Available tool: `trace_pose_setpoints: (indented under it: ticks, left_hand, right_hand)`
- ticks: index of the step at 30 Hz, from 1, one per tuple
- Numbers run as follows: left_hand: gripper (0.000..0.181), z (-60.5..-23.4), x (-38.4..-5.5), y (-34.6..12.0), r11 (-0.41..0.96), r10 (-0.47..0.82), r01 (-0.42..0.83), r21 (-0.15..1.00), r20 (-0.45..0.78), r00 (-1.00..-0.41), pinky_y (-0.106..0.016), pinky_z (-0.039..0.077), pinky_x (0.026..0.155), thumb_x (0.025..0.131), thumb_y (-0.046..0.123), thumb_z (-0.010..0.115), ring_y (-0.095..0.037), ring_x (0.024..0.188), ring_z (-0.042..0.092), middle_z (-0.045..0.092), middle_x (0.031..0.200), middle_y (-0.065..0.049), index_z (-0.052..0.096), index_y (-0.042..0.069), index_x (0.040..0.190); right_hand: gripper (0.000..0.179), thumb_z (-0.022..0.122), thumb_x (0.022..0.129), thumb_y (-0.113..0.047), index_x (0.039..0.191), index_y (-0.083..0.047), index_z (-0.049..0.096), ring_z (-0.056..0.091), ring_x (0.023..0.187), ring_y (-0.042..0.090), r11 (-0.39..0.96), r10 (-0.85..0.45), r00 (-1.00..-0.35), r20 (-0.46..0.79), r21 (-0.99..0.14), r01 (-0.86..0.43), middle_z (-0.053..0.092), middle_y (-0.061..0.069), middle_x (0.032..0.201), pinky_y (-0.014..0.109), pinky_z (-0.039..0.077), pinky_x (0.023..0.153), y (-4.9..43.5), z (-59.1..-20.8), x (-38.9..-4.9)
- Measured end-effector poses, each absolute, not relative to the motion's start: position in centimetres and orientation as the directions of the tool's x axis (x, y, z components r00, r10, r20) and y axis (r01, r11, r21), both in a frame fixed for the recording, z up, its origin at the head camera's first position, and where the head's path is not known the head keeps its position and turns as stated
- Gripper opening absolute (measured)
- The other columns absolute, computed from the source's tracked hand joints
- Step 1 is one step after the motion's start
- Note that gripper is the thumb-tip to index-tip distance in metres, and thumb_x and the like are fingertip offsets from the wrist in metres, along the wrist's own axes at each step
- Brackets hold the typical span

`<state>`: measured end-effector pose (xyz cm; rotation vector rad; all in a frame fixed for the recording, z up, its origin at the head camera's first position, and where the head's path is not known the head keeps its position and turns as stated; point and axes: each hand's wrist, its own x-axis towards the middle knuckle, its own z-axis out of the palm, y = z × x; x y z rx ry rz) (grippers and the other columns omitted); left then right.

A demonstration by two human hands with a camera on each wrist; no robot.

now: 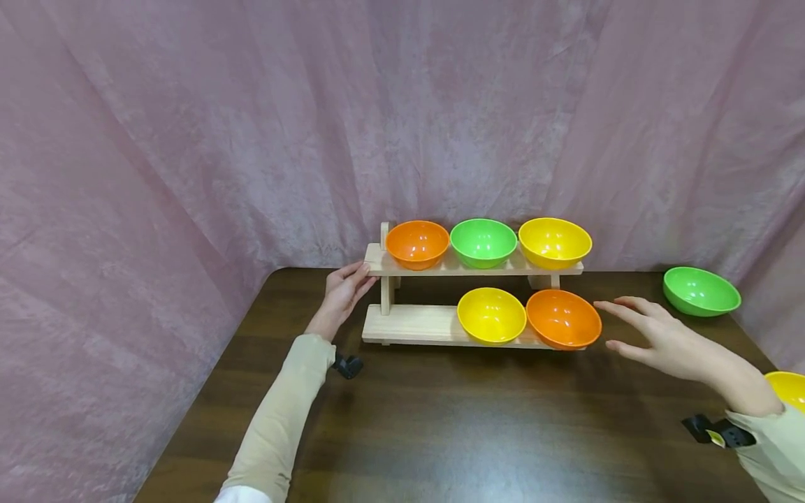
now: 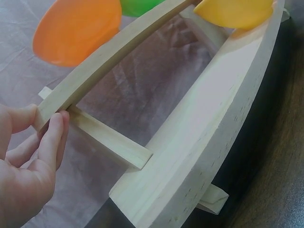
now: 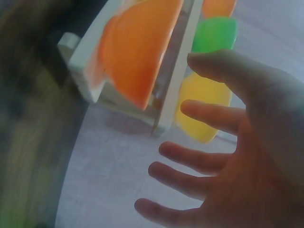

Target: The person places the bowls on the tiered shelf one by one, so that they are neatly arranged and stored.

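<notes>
A two-tier wooden rack stands at the back of the table. My left hand pinches the left end of its upper shelf between thumb and fingers, as the left wrist view shows closely. On that shelf sit an orange bowl, a green bowl and a yellow bowl. The lower shelf holds a yellow bowl and, at its right end, an orange bowl. My right hand hovers just right of that orange bowl, fingers spread, holding nothing.
Another green bowl rests at the table's back right corner. A further yellow bowl is partly cut off at the right edge, behind my right forearm. Pink curtain hangs behind the dark wooden table.
</notes>
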<state>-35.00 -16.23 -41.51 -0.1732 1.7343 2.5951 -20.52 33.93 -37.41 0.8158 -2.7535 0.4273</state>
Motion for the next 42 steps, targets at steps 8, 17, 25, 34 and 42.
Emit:
trace_pose_setpoints:
  ticks: [8, 17, 25, 34, 42]
  left_hand:
    - [0.047, -41.5, -34.9, -16.2, -0.389, -0.053, -0.067, 0.919, -0.096, -0.994, -0.019, 0.059, 0.087, 0.097, 0.002, 0.053, -0.007, 0.079, 0.068, 0.052, 0.120, -0.015, 0.040, -0.009, 0.141]
    - [0.048, -42.0, -34.8, -16.5, -0.395, -0.058, -0.074, 0.916, -0.105, -0.993, -0.023, 0.056, 0.093, 0.097, 0.003, 0.054, -0.007, 0.078, 0.069, 0.052, 0.118, -0.014, 0.040, -0.008, 0.142]
    - [0.048, -42.5, -34.7, -16.4, -0.381, -0.058, -0.082, 0.921, -0.112, -0.992, -0.027, 0.052, 0.099, 0.098, 0.003, 0.053, -0.007, 0.079, 0.068, 0.051, 0.121, -0.015, 0.039, -0.008, 0.142]
    - [0.047, -42.4, -34.6, -16.3, -0.369, -0.056, -0.081, 0.926, -0.109, -0.993, -0.026, 0.054, 0.097, 0.098, 0.003, 0.052, -0.007, 0.078, 0.068, 0.051, 0.124, -0.017, 0.040, -0.008, 0.142]
    - [0.047, -42.3, -34.7, -16.3, -0.377, -0.057, -0.082, 0.923, -0.111, -0.992, -0.018, 0.059, 0.085, 0.098, 0.003, 0.053, -0.007, 0.078, 0.068, 0.051, 0.124, -0.018, 0.040, -0.008, 0.142]
  right_hand:
    - [0.073, 0.072, 0.087, -0.032, 0.147, -0.013, 0.035, 0.041, 0.114, 0.052, 0.891, -0.385, -0.913, 0.132, -0.206, -0.405, 0.039, 0.032, 0.134, 0.078, 0.044, 0.074, 36.2, -38.0, -19.8]
    - [0.076, 0.068, 0.090, -0.036, 0.149, -0.007, 0.030, 0.040, 0.113, 0.058, 0.918, -0.330, -0.942, 0.064, -0.209, -0.336, 0.038, 0.040, 0.132, 0.078, 0.044, 0.074, 38.5, -39.0, -19.7]
    - [0.075, 0.070, 0.089, -0.034, 0.145, 0.000, 0.033, 0.045, 0.113, 0.054, 0.915, -0.335, -0.938, 0.094, -0.206, -0.348, 0.046, 0.039, 0.128, 0.069, 0.045, 0.083, 39.8, -40.0, -19.7]
    - [0.083, 0.061, 0.092, -0.048, 0.150, -0.002, 0.022, 0.042, 0.107, 0.066, 0.971, -0.195, -0.981, -0.017, -0.144, -0.191, 0.039, 0.045, 0.126, 0.085, 0.038, 0.065, 42.1, -40.2, -19.1]
    - [0.083, 0.062, 0.092, -0.045, 0.144, 0.009, 0.024, 0.042, 0.105, 0.063, 0.978, -0.185, -0.983, -0.005, -0.103, -0.184, 0.042, 0.050, 0.121, 0.076, 0.043, 0.077, 44.2, -41.1, -19.0]
